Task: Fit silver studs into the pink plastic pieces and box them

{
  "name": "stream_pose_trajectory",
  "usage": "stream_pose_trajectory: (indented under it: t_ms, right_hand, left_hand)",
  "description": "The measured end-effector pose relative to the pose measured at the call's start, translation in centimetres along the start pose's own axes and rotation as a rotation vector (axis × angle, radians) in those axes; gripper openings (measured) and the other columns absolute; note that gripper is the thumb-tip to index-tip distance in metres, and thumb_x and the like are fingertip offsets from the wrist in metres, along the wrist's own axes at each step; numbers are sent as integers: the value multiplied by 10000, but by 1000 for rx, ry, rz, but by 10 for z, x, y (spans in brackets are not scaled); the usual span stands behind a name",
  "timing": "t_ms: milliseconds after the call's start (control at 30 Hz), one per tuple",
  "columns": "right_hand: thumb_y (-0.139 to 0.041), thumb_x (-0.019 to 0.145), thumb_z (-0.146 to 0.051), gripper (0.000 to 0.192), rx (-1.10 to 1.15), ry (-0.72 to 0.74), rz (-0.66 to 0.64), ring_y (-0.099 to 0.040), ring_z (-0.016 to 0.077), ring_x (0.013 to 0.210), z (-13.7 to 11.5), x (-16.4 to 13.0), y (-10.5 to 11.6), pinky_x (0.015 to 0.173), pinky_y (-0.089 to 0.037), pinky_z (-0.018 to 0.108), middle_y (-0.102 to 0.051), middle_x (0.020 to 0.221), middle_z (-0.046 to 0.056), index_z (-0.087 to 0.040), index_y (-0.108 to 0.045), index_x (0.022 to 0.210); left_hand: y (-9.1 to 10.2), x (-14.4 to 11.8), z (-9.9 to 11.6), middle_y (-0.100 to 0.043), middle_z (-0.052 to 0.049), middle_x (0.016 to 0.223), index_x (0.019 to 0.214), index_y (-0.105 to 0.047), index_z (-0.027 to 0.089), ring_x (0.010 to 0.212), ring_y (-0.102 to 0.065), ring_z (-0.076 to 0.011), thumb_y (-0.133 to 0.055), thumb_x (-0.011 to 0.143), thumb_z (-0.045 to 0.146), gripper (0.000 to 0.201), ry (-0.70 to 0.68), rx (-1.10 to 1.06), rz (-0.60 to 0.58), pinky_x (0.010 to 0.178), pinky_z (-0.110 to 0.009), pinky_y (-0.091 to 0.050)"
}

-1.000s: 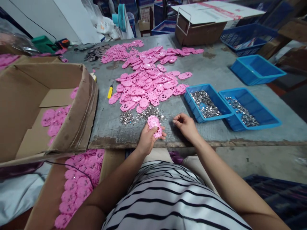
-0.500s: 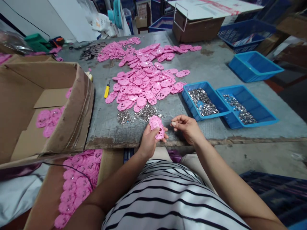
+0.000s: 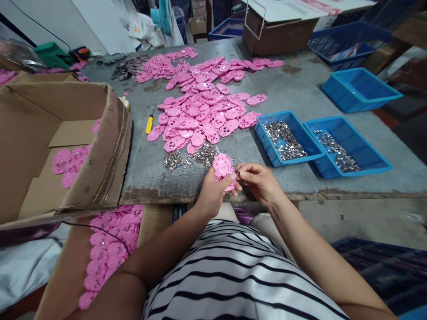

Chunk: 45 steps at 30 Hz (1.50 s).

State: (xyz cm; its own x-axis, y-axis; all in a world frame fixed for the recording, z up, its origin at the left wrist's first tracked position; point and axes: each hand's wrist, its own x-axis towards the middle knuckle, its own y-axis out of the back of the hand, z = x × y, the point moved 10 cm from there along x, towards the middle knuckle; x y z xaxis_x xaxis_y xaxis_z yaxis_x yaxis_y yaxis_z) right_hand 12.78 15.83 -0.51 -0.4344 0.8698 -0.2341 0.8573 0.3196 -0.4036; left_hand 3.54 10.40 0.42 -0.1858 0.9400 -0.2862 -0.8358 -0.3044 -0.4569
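A flat pink plastic part (image 3: 223, 167) with a scalloped outline is gripped in my left hand (image 3: 213, 189), thumb across its face. My right hand (image 3: 258, 180) is beside its right edge, thumb and forefinger pinched; whatever sits between them is too small to name. Just beyond my hands lie two small heaps of shiny metal pieces (image 3: 204, 154) on the grey table (image 3: 160, 178). Behind those spreads a large pile of similar pink parts (image 3: 200, 111).
Two blue trays (image 3: 289, 138) of metal pieces stand to the right, with another blue tray (image 3: 362, 91) behind. A yellow-handled screwdriver (image 3: 150, 123) lies left of the pile. An open cardboard box (image 3: 113, 146) with pink parts is at left; below it, another box holds stacked pink parts (image 3: 110, 249).
My left hand has moved slightly right and turned the pink part. The pinched fingers of my right hand now meet the part's right edge. The view has shifted a little.
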Motion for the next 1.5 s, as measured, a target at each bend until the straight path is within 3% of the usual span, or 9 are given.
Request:
stream_pose_trajectory:
  t_ms: [167,400,533,700,833,1000,1100,1200,1500]
  right_hand:
    - [-884,449,-430,301,-160,84,-32,-560,154,733,-8,-2,-3,669,-453,306,-620,744,14,-222,-694,556]
    - [-823,534,-499,381,-243,27,-2,-411,86,514,1,-5,2,511,-338,253,-579,607,-26,-193,-655,686]
    - [-806,560,-479,349,-301,63,-19,-453,100,551,-5,-6,-2,558,-377,267,-609,636,-9,-189,-620,617]
    - [-790,597,-427,274,-348,144,44,-549,159,719,-16,-8,3,716,-458,326,-606,727,20,-199,-638,574]
    - [-785,616,-426,269,-360,209,84,-591,216,941,-23,-13,3,877,-470,394,-594,995,67,-197,-650,571]
    - [-748,682,-400,228,-427,323,113,-513,269,1170,-33,-21,-5,1013,-379,452,-626,1015,80,-217,-650,588]
    - [-727,710,-395,216,-437,346,149,-490,260,1209,-33,-24,-5,1064,-323,450,-631,1076,73,-220,-657,606]
    - [-719,715,-389,210,-401,337,173,-490,253,1213,-29,-27,-6,1065,-324,436,-601,1178,72,-213,-654,619]
    - [-708,696,-334,188,-308,337,205,-528,241,1133,-24,-30,-15,1050,-345,415,-611,1064,58,-212,-614,588]
  left_hand:
    - [7,1,-6,-569,50,669,866,-466,187,480,-558,-91,-786,538,262,464,64,-37,53,381,-186,-372]
    - [18,1,7,-593,38,694,820,-484,185,478,-544,-83,-700,586,175,319,-127,97,170,375,-191,-387]
    - [19,0,9,-603,32,707,836,-488,183,483,-548,-81,-689,604,143,309,-167,175,184,381,-182,-398]
    - [9,1,5,-628,-10,770,917,-502,184,594,-602,-126,-712,694,393,371,-118,49,65,444,-210,-444]
    - [-6,1,-3,-676,-115,923,946,-545,161,882,-661,-236,-513,807,620,481,-1,-133,-67,602,-288,-531]
    - [-8,-2,3,-662,-105,1103,1074,-553,197,1160,-573,-257,-597,829,402,323,-60,-270,-77,880,-384,-514]
    - [-8,-5,4,-621,-72,1203,1181,-522,261,1243,-519,-250,-621,785,283,409,-49,-298,-95,965,-426,-470]
    - [-7,-6,5,-606,-58,1223,1212,-507,279,1272,-497,-252,-602,721,197,507,-52,-314,-92,992,-435,-455]
    - [-11,-10,7,-656,-72,1020,1075,-557,242,1170,-540,-281,-561,581,235,495,-95,-243,-62,922,-440,-498]
